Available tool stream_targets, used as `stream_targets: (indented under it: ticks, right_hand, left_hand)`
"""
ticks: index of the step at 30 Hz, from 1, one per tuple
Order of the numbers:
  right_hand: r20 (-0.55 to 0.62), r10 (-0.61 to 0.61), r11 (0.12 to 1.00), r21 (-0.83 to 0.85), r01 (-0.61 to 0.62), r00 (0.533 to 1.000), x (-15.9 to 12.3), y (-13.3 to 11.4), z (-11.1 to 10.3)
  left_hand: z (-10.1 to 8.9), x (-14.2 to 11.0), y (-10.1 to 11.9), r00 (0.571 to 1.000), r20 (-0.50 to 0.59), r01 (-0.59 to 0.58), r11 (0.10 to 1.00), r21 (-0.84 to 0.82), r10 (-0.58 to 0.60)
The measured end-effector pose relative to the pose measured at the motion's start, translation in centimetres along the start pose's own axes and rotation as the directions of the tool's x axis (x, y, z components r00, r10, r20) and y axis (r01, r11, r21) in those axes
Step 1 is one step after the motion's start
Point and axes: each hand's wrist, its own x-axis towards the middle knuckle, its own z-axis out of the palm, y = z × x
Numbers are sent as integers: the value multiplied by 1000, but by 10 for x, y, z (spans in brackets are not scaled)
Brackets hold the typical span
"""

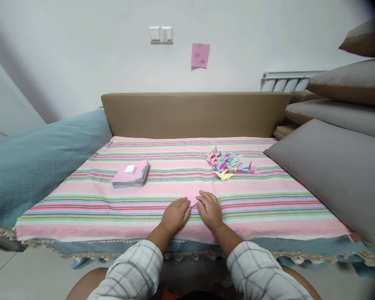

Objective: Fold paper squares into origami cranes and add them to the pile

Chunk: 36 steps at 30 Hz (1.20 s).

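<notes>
Pink paper point(193, 201) under both hands point(192, 211), scribbled wall note point(200, 56)

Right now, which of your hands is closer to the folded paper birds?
Right. My right hand is on the near side of the paper birds, slightly to their left; my left hand is farther away, more to the left.

a lane of striped cloth point(175, 160) runs open between the paper stack point(123, 177) at centre left and the folded-paper heap point(229, 162) right of centre, up to the brown backrest point(193, 115). the blue armrest point(50, 150) bounds the left; the large grey cushion point(328, 166) blocks the right side.
</notes>
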Motion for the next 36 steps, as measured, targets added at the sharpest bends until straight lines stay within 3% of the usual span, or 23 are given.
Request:
stream_targets:
  ticks: [3, 11, 15, 20, 27, 36]
  right_hand:
    - [49, -88, 996, -5, 89, 995, 0, -3, -2]
    - [106, -125, 991, -39, 130, 986, 0, -7, -5]
    - [86, -111, 993, -37, 114, 990, 0, -6, -5]
    - [72, -104, 994, -13, 105, 992, 0, -6, -6]
    - [143, -133, 991, 44, 128, 981, -2, -9, -8]
    - [87, -117, 989, 97, 109, 989, -2, -6, -6]
  left_hand:
    - [0, 2, 1, 999, -18, 32, 999, -26, -32]
    - [2, -3, -3, 999, 5, 37, 995, -95, -37]
    - [2, -6, -8, 1000, 22, 6, 988, -153, -3]
    - [3, -5, -8, 999, -22, 36, 987, -154, -40]
    - [1, -3, -8, 997, -20, 70, 983, -172, -74]
    - [-6, -4, -8, 999, -7, 46, 963, -264, -49]
